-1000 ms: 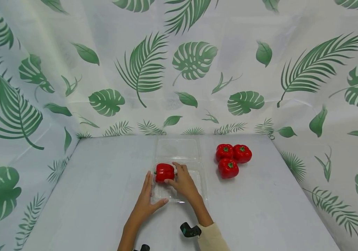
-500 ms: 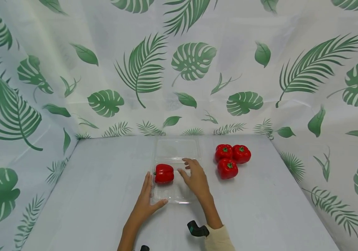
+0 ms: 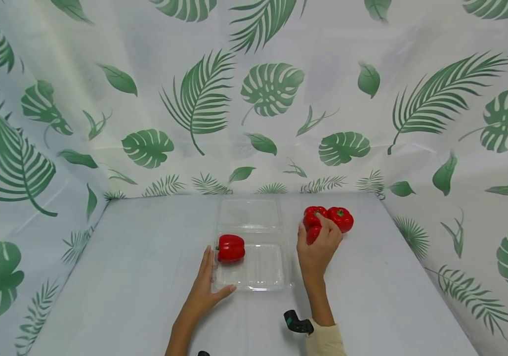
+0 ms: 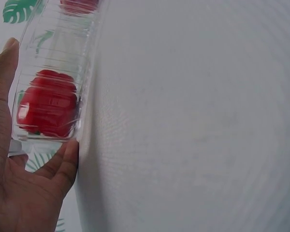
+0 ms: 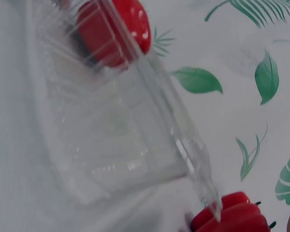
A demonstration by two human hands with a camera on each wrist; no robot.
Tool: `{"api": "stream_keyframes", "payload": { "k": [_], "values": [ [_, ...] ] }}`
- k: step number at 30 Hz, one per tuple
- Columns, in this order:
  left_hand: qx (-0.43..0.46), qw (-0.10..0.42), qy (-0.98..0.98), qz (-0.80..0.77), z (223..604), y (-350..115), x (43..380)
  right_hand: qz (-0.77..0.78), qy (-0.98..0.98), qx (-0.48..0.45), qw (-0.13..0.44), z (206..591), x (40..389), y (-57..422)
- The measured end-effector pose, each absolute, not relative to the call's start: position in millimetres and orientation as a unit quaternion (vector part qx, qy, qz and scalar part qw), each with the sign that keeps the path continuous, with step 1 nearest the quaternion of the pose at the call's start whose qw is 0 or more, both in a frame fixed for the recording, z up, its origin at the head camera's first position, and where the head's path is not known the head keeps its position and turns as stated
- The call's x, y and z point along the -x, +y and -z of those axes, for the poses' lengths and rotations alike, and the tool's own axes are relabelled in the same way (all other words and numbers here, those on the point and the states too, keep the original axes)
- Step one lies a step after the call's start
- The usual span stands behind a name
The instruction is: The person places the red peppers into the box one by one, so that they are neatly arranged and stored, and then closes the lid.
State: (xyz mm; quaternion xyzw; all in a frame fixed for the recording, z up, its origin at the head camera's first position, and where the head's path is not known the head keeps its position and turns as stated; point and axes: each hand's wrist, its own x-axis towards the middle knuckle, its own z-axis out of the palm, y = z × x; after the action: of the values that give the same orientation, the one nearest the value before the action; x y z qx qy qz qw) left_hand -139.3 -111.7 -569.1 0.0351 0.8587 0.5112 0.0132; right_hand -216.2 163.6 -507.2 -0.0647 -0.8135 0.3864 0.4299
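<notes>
A clear plastic clamshell box lies with its lid folded back in the head view. One red bell pepper rests on its side in the box's left part. My left hand stays at the box's left side, fingers straight along the wall and thumb by the front edge; the left wrist view shows those fingertips right at the wall. Farther right, my right hand reaches over the front pepper of a loose cluster, thumb and fingers spread around it. The hand hides most of that pepper.
Two more red peppers stand behind it, a left one and a right one. The pale table meets a leaf-printed sheet at the back. The open lid lies toward that sheet.
My right hand has let go of the pepper in the box and moved right to the loose peppers. My left hand has stayed at the box.
</notes>
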Motion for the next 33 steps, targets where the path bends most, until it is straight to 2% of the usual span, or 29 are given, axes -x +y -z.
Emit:
{"api": "stream_keyframes", "payload": {
  "k": [2,8,17,24,33],
  "values": [
    [-0.036,0.014,0.860,-0.509,570.0,-111.6,138.9,-0.387,-0.812,0.103,0.426,510.4,214.8,168.7],
    [-0.036,0.012,0.862,-0.506,569.4,-111.6,138.2,-0.393,-0.823,0.186,0.365,520.4,213.0,180.3],
    [-0.038,0.015,0.860,-0.509,568.0,-110.8,139.5,-0.473,-0.812,0.228,0.254,537.0,212.7,189.8],
    [-0.036,0.014,0.863,-0.504,567.1,-111.9,139.8,-0.516,-0.800,0.217,0.218,545.0,212.0,191.4],
    [-0.037,0.014,0.860,-0.509,568.9,-111.4,139.8,-0.528,-0.793,0.223,0.206,548.4,209.8,190.7]
  ]
}}
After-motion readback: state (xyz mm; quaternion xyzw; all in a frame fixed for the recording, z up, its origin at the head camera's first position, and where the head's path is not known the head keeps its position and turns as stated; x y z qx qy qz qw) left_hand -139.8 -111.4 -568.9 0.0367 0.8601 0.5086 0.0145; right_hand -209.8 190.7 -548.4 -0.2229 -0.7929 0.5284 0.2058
